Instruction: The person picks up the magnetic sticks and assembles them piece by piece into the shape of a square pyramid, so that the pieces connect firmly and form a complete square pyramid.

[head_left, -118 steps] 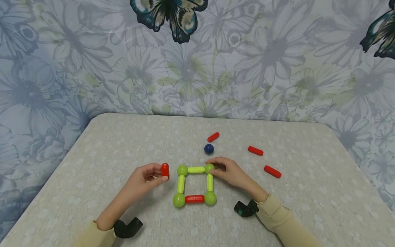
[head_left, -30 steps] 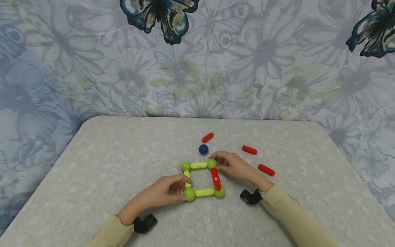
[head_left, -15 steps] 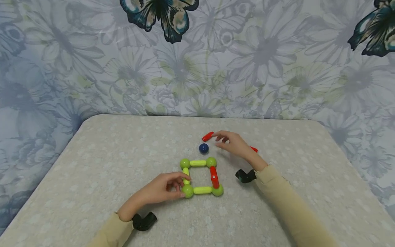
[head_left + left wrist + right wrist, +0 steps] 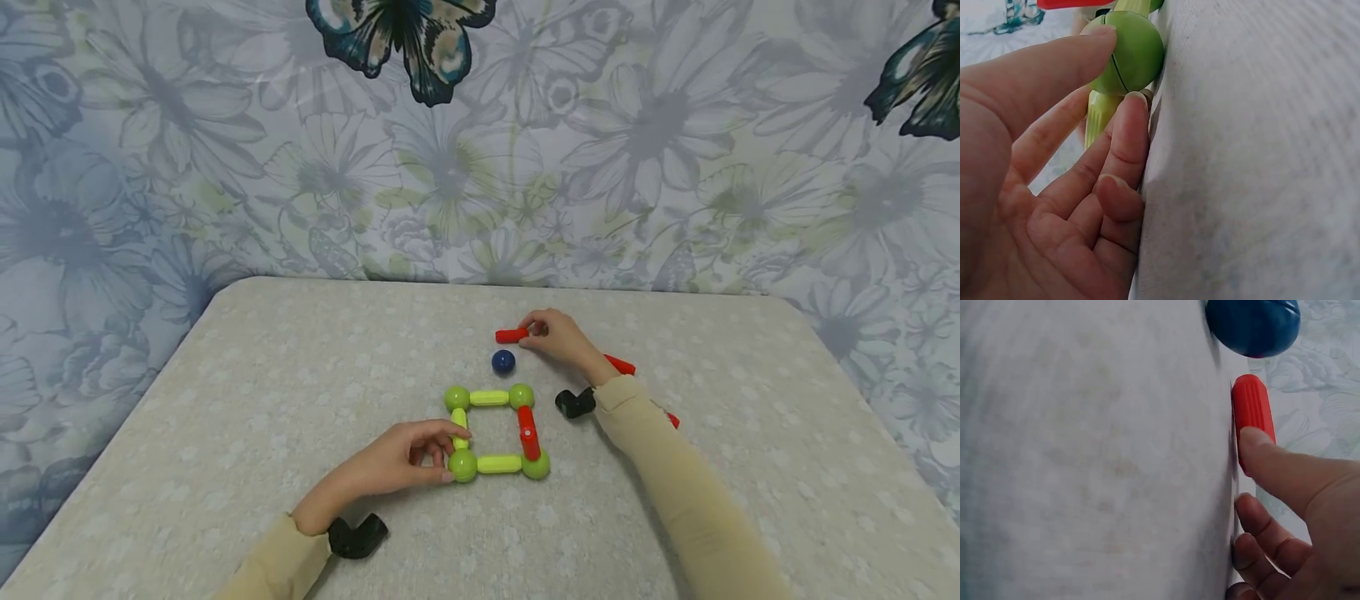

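Observation:
A square frame of green balls joined by yellow-green rods (image 4: 489, 398) lies on the table. Its right side is a red rod (image 4: 525, 413), overlapped in the head view by a second red rod (image 4: 530, 447) that rises from the near right ball (image 4: 536, 466). My left hand (image 4: 401, 457) pinches the near left green ball (image 4: 1138, 53) between thumb and fingers. Farther back, my right hand (image 4: 558, 340) grips one end of a loose red rod (image 4: 511, 336), its thumb laid over the rod in the right wrist view. A dark blue ball (image 4: 503, 362) sits just nearer than that rod.
Two more red rods, one (image 4: 621, 365) behind the right wrist and one (image 4: 673, 420) mostly hidden by the sleeve, lie to the right. Black wrist devices (image 4: 358, 536) jut from both wrists. The patterned tablecloth (image 4: 300, 350) runs back to a floral wall.
The red rod once in my left hand now stands on the frame, which has been turned. My right hand left the far right ball, moved back and took hold of the far red rod, turning it.

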Available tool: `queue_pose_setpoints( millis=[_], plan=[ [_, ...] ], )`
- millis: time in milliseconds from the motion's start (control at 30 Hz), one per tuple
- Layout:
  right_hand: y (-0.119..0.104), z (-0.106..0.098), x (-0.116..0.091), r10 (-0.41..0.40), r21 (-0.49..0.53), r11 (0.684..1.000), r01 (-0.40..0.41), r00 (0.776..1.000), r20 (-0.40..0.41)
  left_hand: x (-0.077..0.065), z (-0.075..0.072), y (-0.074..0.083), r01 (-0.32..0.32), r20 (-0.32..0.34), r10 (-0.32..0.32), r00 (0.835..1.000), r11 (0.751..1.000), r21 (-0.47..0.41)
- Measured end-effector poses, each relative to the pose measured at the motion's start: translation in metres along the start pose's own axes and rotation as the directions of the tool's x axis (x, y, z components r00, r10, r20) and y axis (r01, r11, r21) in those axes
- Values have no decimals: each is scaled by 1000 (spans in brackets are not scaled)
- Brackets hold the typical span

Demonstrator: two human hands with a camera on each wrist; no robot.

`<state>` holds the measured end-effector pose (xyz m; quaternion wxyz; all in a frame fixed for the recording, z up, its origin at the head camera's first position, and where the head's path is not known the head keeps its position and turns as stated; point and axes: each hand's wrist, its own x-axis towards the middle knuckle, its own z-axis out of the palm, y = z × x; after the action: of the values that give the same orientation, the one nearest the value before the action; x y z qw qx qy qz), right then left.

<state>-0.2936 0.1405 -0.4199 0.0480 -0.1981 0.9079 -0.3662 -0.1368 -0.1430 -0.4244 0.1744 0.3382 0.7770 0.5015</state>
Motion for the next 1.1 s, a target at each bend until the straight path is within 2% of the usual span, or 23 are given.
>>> queue_pose_setpoints(
  millis=[100, 200, 267, 300, 367, 467, 533, 567, 600, 667, 700, 733, 833, 933, 1033, 1100],
  plan=[
    [-1, 0, -4, 8, 32, 999, -7, 1000, -26, 0, 1, -1, 7, -1, -7, 1000, 1000, 3],
    [-6, -3, -12, 35, 134, 991, -27, 998, -56, 0, 1, -2, 12, -3, -12, 1000, 1000, 0],
    [-11, -6, -19, 68, 259, 965, -48, 995, -70, 1, 1, -3, 12, -4, -12, 1000, 1000, -3],
    [-14, -7, -22, 88, 335, 940, -60, 994, -70, 1, 1, -3, 9, -4, -9, 1000, 1000, -2],
    [-22, -9, -30, 139, 512, 854, -96, 989, -46, 1, 1, -3, 3, -5, -3, 1000, 1000, -2],
    [-40, -12, -43, 210, 736, 659, -158, 977, 22, 0, 0, -3, -8, -5, 9, 1000, 1000, 3],
    [-54, -13, -52, 235, 822, 537, -188, 970, 68, 0, 0, -3, -12, -3, 12, 1000, 1000, 6],
    [-62, -14, -57, 230, 847, 497, -190, 970, 82, 0, 0, -3, -12, -2, 12, 1000, 1000, 7],
    [-70, -16, -62, 221, 863, 471, -183, 972, 86, 0, 0, -3, -11, -1, 11, 1000, 1000, 7],
    [-84, -18, -73, 188, 882, 445, -158, 979, 81, 1, 1, -3, -4, 2, 4, 1000, 1000, 6],
    [-92, -18, -78, 155, 883, 451, -132, 985, 68, 1, 1, -2, -2, 3, 2, 1000, 1000, 4],
    [-99, -17, -84, 122, 877, 470, -97, 992, 44, 1, 1, -2, 0, 3, 0, 1000, 1000, 1],
    [-122, -7, -104, 7, 831, 555, 21, 1000, -29, 1, 1, -1, -6, -3, 6, 1000, 1000, 1],
    [-138, 16, -123, -111, 750, 645, 151, 988, -103, 0, 0, 0, -13, -15, 13, 1000, 1000, 8],
    [-143, 42, -137, -173, 697, 688, 203, 978, -114, 0, 0, 0, -9, -31, 9, 999, 1000, 18],
    [-142, 56, -143, -173, 687, 700, 195, 980, -102, -1, 1, 0, -7, -39, 8, 999, 1000, 21]
  ],
)
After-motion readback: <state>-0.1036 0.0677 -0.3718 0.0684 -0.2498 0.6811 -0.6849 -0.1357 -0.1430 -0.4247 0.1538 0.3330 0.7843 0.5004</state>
